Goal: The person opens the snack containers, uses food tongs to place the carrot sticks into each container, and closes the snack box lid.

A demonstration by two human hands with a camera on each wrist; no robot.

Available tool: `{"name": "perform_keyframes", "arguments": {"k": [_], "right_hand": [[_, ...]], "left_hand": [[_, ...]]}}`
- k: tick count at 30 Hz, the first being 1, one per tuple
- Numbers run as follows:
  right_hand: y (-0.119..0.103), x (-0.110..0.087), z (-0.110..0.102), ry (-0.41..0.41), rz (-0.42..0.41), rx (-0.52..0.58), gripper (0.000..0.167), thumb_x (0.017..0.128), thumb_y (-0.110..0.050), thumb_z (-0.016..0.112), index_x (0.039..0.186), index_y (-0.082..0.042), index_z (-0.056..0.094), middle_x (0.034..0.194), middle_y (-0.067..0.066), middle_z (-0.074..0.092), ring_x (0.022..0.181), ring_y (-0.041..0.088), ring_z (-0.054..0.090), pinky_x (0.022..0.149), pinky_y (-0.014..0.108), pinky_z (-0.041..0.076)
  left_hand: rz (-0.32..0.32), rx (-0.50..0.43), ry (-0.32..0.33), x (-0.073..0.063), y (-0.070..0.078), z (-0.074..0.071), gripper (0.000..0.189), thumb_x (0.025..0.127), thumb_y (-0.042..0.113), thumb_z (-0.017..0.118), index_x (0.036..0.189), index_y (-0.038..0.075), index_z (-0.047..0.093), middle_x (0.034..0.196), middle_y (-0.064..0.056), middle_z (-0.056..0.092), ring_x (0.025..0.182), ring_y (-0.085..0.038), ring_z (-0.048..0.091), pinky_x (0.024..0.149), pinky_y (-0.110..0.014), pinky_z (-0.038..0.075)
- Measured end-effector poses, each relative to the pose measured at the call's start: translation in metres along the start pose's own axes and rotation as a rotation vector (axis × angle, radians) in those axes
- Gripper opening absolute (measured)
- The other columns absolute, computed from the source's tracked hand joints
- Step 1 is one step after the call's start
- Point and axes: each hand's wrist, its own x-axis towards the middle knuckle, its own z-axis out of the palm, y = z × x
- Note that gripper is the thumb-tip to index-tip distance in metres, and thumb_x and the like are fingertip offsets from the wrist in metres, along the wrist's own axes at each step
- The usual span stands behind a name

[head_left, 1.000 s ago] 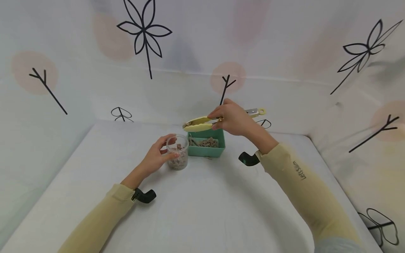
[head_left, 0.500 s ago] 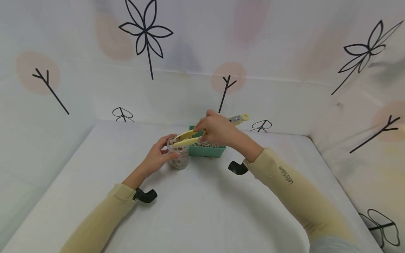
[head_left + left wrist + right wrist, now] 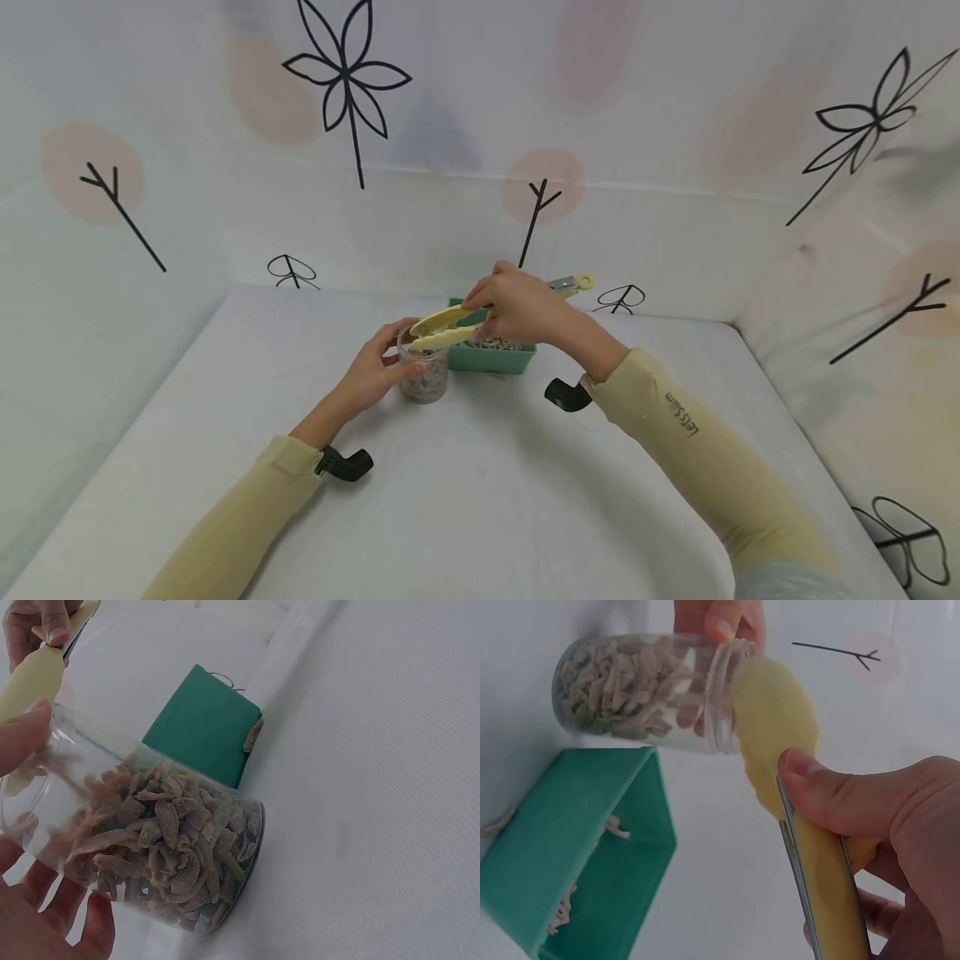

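My left hand [image 3: 367,367] grips a clear jar [image 3: 426,385] that stands on the table, thumb and fingers round its upper part. Brown dried strips [image 3: 172,832] fill much of the jar, and a few blurred ones show near its mouth in the left wrist view. Yellow-tipped tongs [image 3: 776,712] are pinched in my right hand [image 3: 521,304], thumb on the metal arm. Their tips sit at the jar's mouth, slightly apart. Just right of the jar is a green box [image 3: 491,361], holding more strips and partly hidden by the right hand.
One loose strip [image 3: 253,736] lies on the table against the green box. A white cloth covers the table [image 3: 457,500], and a printed fabric wall [image 3: 420,225] rises behind it. Dark wrist cameras [image 3: 348,465] stick out from both sleeves.
My right hand has moved left and down, bringing the tongs from above the green box to the jar's mouth. Strips seen between the tips have left them. The left hand stays put.
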Motion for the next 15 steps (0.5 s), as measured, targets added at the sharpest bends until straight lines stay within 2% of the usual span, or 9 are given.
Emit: {"name": "perform_keyframes", "arguments": {"k": [7, 15], "right_hand": [[0.010, -0.004, -0.004, -0.013, 0.036, 0.009, 0.050, 0.080, -0.023, 0.086, 0.126, -0.010, 0.070, 0.129, 0.001, 0.065, 0.099, 0.020, 0.047, 0.076, 0.033, 0.046], [0.046, -0.022, -0.008, 0.007, 0.120, 0.041, 0.052, 0.081, -0.022, 0.084, 0.127, -0.005, 0.068, 0.132, 0.009, 0.063, 0.107, 0.027, 0.048, 0.084, 0.040, 0.046]], "left_hand": [[-0.005, -0.001, 0.006, -0.001, 0.001, 0.000, 0.072, 0.093, 0.010, 0.071, 0.153, 0.002, 0.031, 0.150, -0.020, 0.041, 0.140, -0.038, 0.035, 0.111, -0.059, 0.033], [0.016, 0.002, 0.003, -0.001, 0.002, 0.000, 0.070, 0.093, 0.009, 0.071, 0.152, 0.002, 0.033, 0.150, -0.023, 0.041, 0.140, -0.040, 0.034, 0.111, -0.060, 0.032]]}}
